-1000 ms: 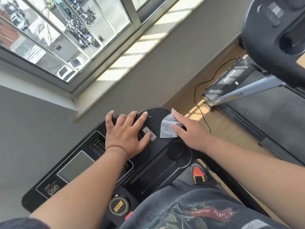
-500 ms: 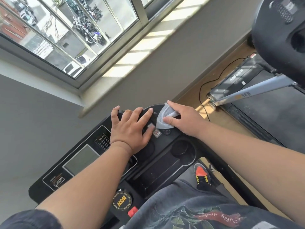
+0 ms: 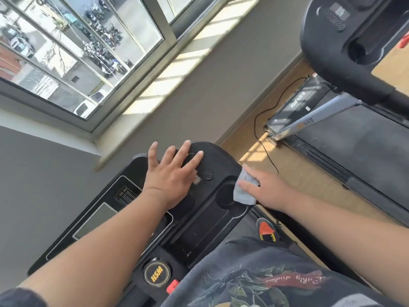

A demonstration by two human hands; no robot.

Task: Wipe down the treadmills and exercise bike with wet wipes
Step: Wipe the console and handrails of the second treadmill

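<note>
I stand at a black treadmill console [image 3: 221, 160] with a grey display [image 3: 97, 220]. My left hand [image 3: 172, 173] lies flat on its upper part, fingers spread and straight. My right hand [image 3: 272, 191] holds a pale grey wet wipe [image 3: 242, 194] against the console's right edge, beside a round cup holder [image 3: 225, 193]. The wipe shows above and below my fingers; the thumb is hidden. A second treadmill stands to the right, with a dark belt [image 3: 365, 147] and a black console [image 3: 345, 41].
A grey wall and sunlit sill [image 3: 177, 69] below a window [image 3: 66, 52] stand just beyond the console. A black cable [image 3: 256, 120] runs over the wooden floor between the treadmills. A yellow HSM knob [image 3: 157, 274] and red safety key [image 3: 172, 286] sit near my body.
My right hand slid the wipe from the console's top corner down along its right edge to the cup holder. My left hand stayed flat on the console.
</note>
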